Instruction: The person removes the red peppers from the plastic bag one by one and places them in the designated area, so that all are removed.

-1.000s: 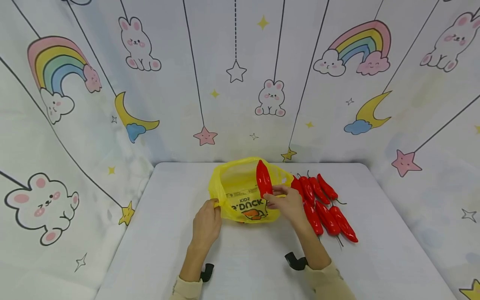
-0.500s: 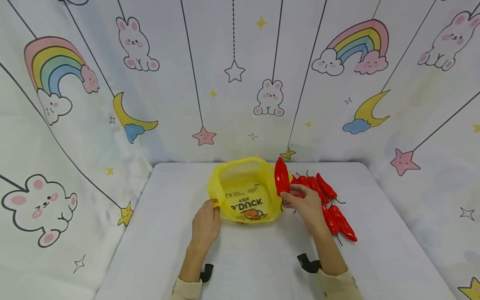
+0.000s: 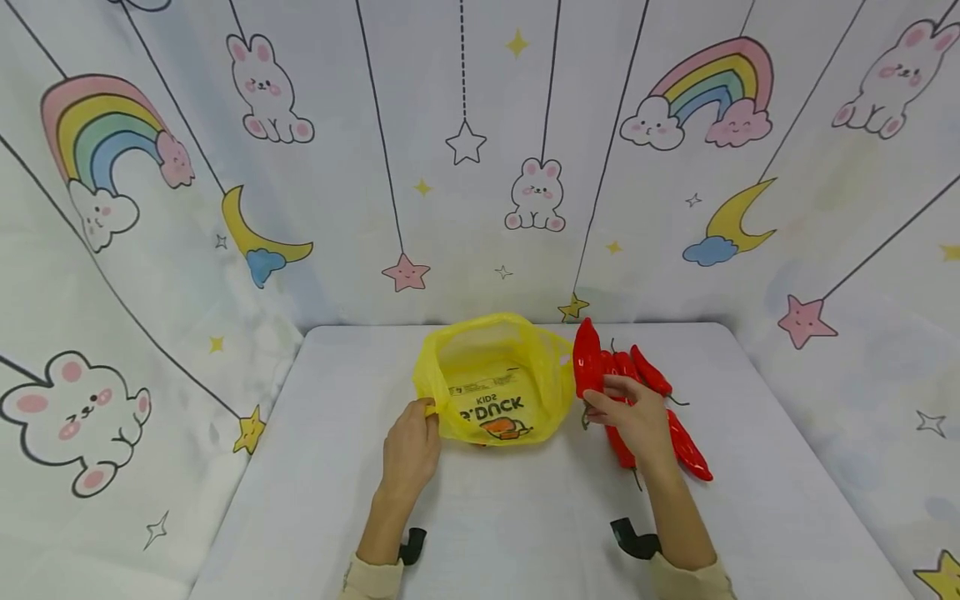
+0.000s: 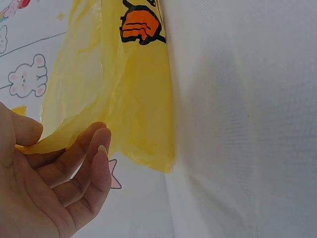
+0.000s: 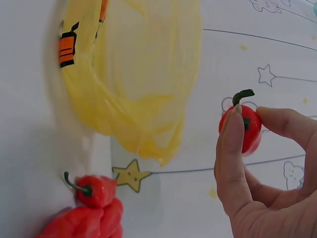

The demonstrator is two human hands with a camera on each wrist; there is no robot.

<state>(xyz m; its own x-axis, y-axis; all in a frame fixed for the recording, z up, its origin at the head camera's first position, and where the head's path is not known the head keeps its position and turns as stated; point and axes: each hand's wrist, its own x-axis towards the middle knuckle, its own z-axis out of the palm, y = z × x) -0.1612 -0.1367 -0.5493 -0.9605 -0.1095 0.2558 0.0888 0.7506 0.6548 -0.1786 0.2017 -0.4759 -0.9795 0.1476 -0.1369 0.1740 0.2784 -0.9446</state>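
My left hand (image 3: 411, 450) pinches the left rim of a yellow plastic bag (image 3: 435, 367), whose mouth gapes toward me; in the left wrist view the thumb and fingers (image 4: 89, 171) nip its thin edge. Dark lettering and an orange print show on the bag. Right of the bag, my right hand (image 3: 633, 417) holds a red chili pepper (image 3: 587, 358) upright, tip up, near its stem end. From the right wrist view, thumb and fingertips pinch this pepper (image 5: 252, 131) with its green stem toward the camera. It is apart from the bag.
Several more red peppers (image 3: 690, 446) lie on the white table (image 3: 510, 517) behind and around my right hand, some partly hidden by it. A patterned cloth backdrop (image 3: 337, 167) rises behind and at both sides. A black curved piece (image 3: 636, 540) sits by the right wrist.
My right hand has carried the pepper rightward, from in front of the bag's mouth to beyond its right side. My left hand keeps its hold on the rim.
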